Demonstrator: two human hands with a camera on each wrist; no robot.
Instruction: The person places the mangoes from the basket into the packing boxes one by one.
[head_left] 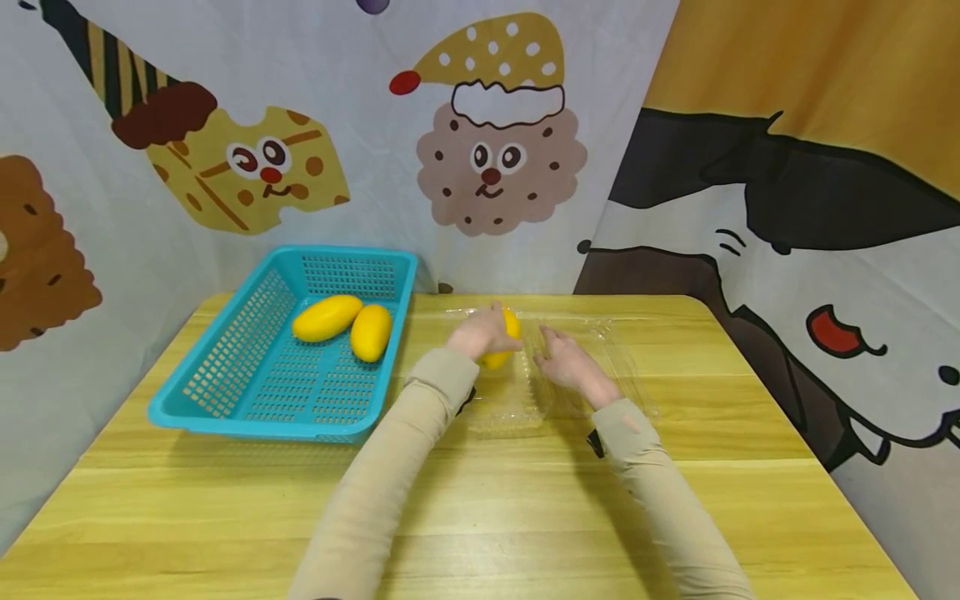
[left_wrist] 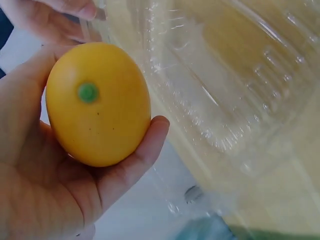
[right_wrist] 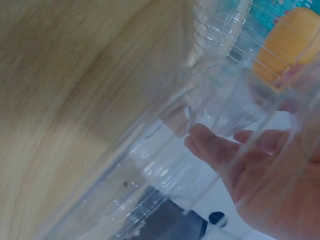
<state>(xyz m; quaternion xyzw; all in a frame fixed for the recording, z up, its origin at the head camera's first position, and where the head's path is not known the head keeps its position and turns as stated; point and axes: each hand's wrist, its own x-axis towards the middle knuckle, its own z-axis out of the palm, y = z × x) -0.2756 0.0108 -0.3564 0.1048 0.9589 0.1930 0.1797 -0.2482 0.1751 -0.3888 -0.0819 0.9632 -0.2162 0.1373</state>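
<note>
My left hand (head_left: 482,335) grips a yellow mango (left_wrist: 100,107) with a green stem spot, its fingers and thumb wrapped round the sides. The mango is above a clear plastic clamshell box (head_left: 504,412) that lies unfolded on the table. In the left wrist view, the box's ribbed tray (left_wrist: 220,95) is beside the fruit. To the right, my right hand (head_left: 572,367) is at the box's clear lid (right_wrist: 145,170), with fingers extended and nothing visibly pinched. The right wrist view sees this hand partly through the plastic, so exact contact is unclear.
At the left stands a blue perforated basket (head_left: 262,432), holding one mango (head_left: 327,318) and another mango (head_left: 371,332) near its right wall. A cartoon-printed cloth (head_left: 360,167) hangs behind the wooden table (head_left: 510,533).
</note>
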